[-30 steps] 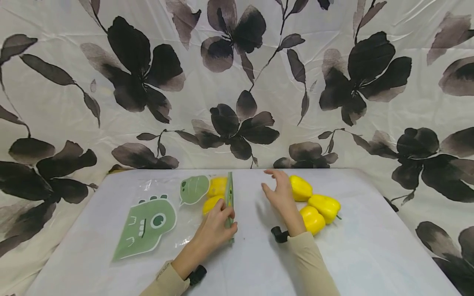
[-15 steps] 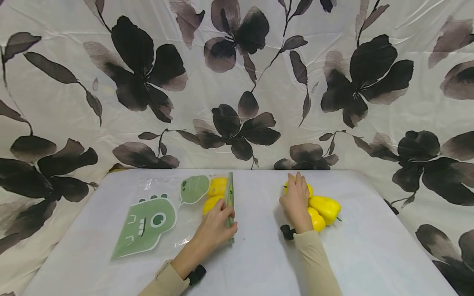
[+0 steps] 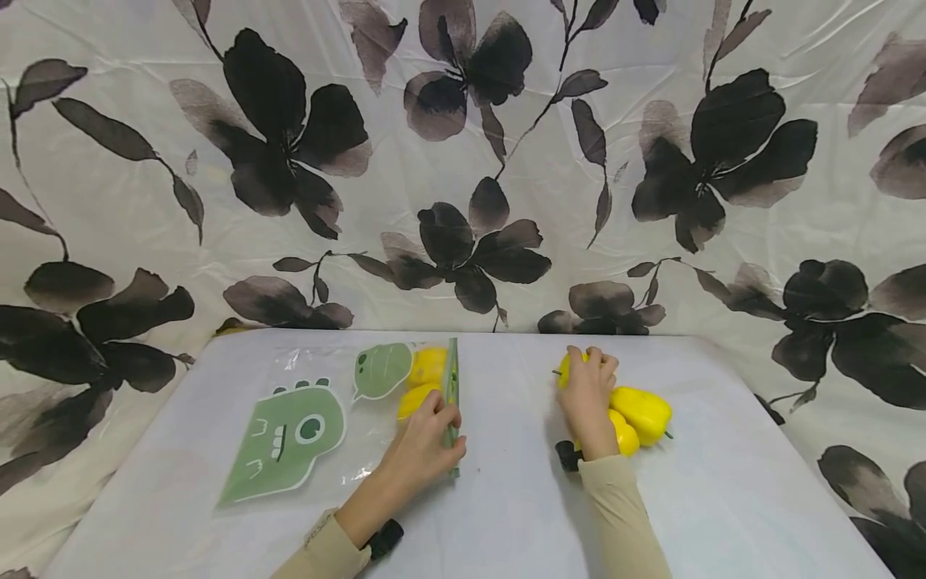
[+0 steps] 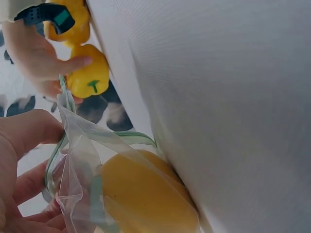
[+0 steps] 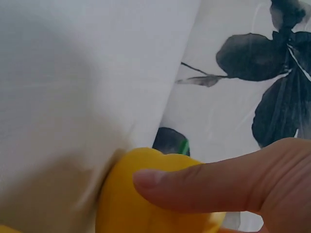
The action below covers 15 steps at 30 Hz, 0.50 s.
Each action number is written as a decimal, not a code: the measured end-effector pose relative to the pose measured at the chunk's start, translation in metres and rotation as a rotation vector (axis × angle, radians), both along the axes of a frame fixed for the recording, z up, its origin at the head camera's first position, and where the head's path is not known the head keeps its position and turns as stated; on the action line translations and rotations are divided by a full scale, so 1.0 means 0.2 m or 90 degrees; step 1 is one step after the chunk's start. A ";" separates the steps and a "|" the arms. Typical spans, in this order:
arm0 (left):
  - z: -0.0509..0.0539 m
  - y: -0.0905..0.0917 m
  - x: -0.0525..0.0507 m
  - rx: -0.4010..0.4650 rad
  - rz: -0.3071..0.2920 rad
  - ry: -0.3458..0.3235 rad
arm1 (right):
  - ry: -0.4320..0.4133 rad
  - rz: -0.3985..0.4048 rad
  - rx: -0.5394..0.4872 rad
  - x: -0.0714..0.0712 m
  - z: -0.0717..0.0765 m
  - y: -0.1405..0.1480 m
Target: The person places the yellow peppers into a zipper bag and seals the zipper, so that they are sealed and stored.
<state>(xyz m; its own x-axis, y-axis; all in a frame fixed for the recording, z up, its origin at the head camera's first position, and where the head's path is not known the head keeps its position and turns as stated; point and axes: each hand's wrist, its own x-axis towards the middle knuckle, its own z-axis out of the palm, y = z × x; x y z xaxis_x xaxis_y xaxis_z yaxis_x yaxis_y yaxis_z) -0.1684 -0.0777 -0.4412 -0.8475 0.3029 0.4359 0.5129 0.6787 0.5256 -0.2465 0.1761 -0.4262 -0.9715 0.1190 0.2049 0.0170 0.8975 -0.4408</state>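
Observation:
My left hand point(image 3: 427, 442) pinches the mouth edge of a clear zip bag point(image 3: 365, 434) with green dinosaur prints, which lies on the table. Two yellow bell peppers point(image 3: 427, 367) show inside, near the bag's mouth. Seen from the left wrist, the green zip strip stands apart around the mouth, and one yellow pepper point(image 4: 141, 194) fills the bag's near end. To the right, my right hand point(image 3: 589, 398) grips the rearmost loose yellow bell pepper point(image 5: 141, 208), its thumb across the side. That pepper's green stem points left in the head view.
Two more yellow bell peppers point(image 3: 641, 414) lie against each other, just right of the right hand. A white cloth covers the table point(image 3: 499, 515). Behind its far edge hangs a floral curtain point(image 3: 362, 185).
From beside the peppers, my right hand has moved right and slightly down onto the rearmost one and taken hold of it. My left hand has stayed at the bag's mouth.

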 end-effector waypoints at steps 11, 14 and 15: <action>0.01 0.00 0.00 -0.001 0.004 -0.014 | 0.053 -0.009 -0.048 0.01 0.01 -0.01; 0.02 0.00 0.00 -0.002 0.004 -0.015 | 0.057 -0.009 -0.109 0.01 0.04 0.00; 0.02 0.00 0.00 -0.003 0.004 -0.013 | 0.058 -0.008 -0.135 0.00 0.05 0.00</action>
